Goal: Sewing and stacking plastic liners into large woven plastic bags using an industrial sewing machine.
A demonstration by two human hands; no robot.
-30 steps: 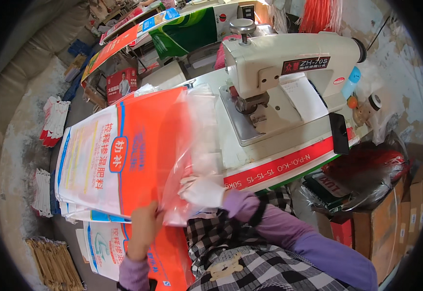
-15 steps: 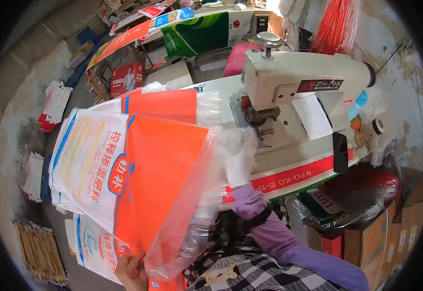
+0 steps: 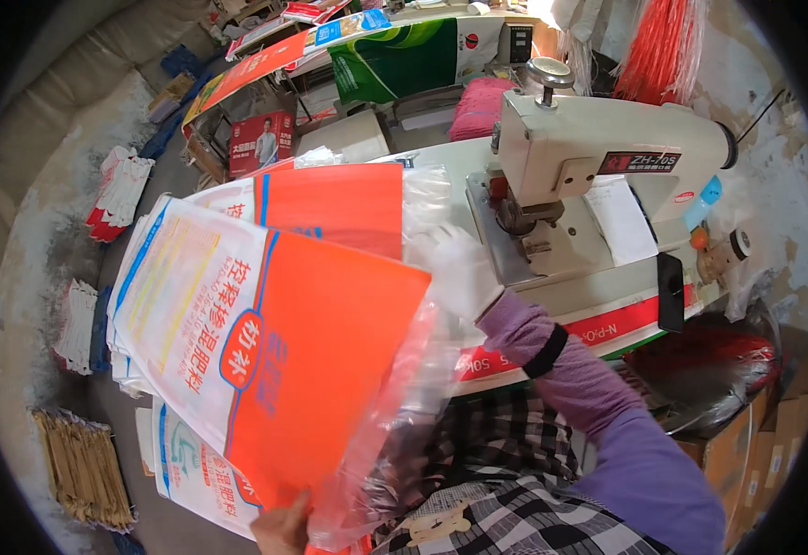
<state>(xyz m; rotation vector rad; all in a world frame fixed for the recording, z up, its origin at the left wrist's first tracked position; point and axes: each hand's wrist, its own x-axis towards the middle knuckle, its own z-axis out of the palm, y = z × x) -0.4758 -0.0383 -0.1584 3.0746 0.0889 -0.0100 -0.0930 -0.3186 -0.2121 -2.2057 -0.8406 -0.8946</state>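
My bare left hand (image 3: 284, 525), at the bottom, is closed on the lower edge of an orange and white woven sack (image 3: 330, 342). The sack lies slanted over a pile of similar flat sacks, and a clear plastic liner (image 3: 381, 462) sticks out from its right side. My right hand (image 3: 457, 268), in a white glove, is at the clear liner (image 3: 425, 199) of another orange sack (image 3: 348, 199) underneath. Its fingers are blurred and partly hidden, so their grip is unclear. Right of this hand stands a cream sewing machine (image 3: 598, 139) on its table.
A red and white strip (image 3: 515, 356) runs along the table's front edge, with a black piece (image 3: 670, 291) hanging over it. Red strands (image 3: 663, 55) hang behind the machine. Cardboard boxes (image 3: 746, 453) stand lower right. Bundles of folded sacks (image 3: 85, 467) lie on the floor at left.
The whole view has shifted, with most things now further right in it. My right hand has moved up and left relative to the machine, toward the lower sack's liner. My left hand keeps its hold.
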